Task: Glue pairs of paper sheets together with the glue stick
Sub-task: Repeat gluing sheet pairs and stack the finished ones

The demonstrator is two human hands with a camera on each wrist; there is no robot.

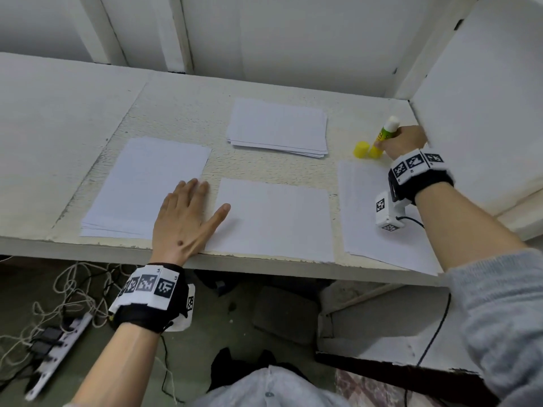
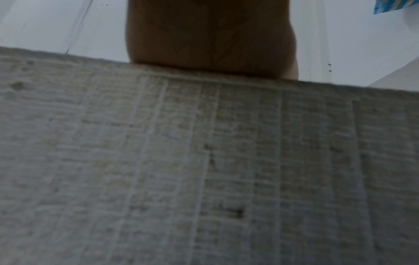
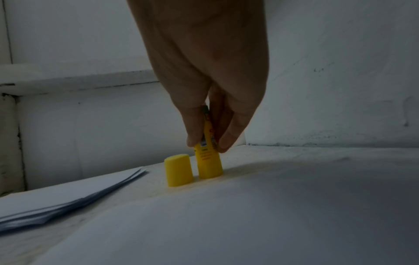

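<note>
Glue stick (image 3: 209,159), a yellow plastic cylinder with its white tip bared, stands tilted on the rough white surface (image 1: 182,113) in the right hand's (image 1: 404,141) grip, fingers clamped round its barrel. Its yellow cap (image 3: 179,170) stands just left of that grip. Nearer, the left hand (image 1: 183,218) lies flat, fingers apart, across smooth paper sheets (image 1: 273,218); beyond sits a fanned paper stack (image 1: 277,127).

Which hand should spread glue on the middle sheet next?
The right hand: it already grips the uncapped glue stick, standing beside its cap. The left hand lies flat, open, at the middle sheet's left edge, well placed to hold it steady.
</note>
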